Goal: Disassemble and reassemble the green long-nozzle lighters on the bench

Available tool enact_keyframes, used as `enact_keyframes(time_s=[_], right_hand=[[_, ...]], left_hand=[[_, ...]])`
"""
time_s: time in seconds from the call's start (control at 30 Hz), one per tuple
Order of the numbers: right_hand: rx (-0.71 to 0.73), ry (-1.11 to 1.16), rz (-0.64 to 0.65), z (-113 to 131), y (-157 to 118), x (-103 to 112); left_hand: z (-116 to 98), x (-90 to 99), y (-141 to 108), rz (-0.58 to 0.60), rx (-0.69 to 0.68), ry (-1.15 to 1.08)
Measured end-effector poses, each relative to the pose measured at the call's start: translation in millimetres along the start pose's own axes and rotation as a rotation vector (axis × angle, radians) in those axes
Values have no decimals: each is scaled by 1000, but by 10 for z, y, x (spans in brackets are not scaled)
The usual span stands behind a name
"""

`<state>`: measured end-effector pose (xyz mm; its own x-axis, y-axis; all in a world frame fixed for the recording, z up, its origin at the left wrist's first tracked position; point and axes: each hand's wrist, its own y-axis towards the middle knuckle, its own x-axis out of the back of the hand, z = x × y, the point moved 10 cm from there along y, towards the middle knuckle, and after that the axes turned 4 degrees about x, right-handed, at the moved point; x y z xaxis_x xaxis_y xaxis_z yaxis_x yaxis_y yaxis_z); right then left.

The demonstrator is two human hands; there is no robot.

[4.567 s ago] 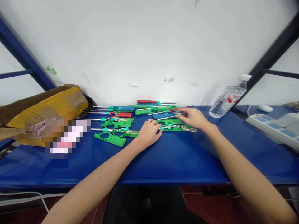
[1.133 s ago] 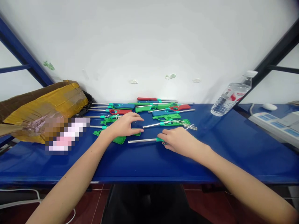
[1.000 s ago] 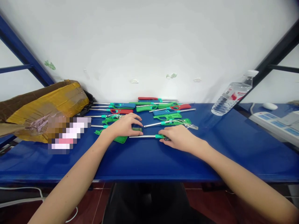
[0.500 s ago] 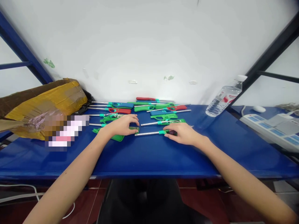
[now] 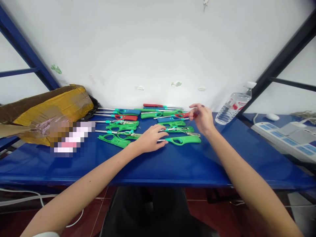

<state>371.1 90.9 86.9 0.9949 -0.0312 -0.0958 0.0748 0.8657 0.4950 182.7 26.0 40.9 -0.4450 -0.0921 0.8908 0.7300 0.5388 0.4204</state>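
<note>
My left hand [image 5: 152,139] rests on the metal tube of the front green gas lighter [image 5: 187,140], thumb and fingers on either side of it. The handle of this lighter lies with its smooth outer side up. My right hand [image 5: 203,119] is raised off the table at the right, closed around a screwdriver [image 5: 196,114] with a dark reddish handle; its thin shaft slants down. Just behind the front lighter is an opened green lighter [image 5: 181,129] with its inner parts bare. More opened green shells [image 5: 116,140] lie to the left.
Red, blue and green lighters [image 5: 127,117] lie in rows towards the wall. A taped cardboard box [image 5: 74,102] stands at the left. On the right are a leaning water bottle [image 5: 232,107] and a white power strip [image 5: 278,135]. The blue table [image 5: 148,171] has its edge near me.
My right hand has lifted the screwdriver away from the front lighter, up and to the right. My left hand has moved right onto that lighter's tube. The view has shifted slightly.
</note>
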Motion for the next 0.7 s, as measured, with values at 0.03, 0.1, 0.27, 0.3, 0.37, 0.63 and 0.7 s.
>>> enact_keyframes(time_s=[0.03,0.1,0.27,0.3,0.37,0.63,0.7], right_hand=[[-62,82,8,-66,-30,-41],[-184,168,56,-184,-127,-143],[-337,164,154,-320,-308,-249],[-339,175,154,-324,-308,-241],[-331,243,134,-318,-285,-209],[-191,344,45,-67,-116,211],[-129,328,-31,14,-70,449]], left_hand=[[-24,-49,27,2,-13,18],[-58,-139,57,18,-49,38],[13,-200,6,14,-22,32],[21,-197,-13,14,-14,37],[21,-185,-42,17,1,61],[24,-39,-60,52,11,303],[81,36,-85,68,24,337]])
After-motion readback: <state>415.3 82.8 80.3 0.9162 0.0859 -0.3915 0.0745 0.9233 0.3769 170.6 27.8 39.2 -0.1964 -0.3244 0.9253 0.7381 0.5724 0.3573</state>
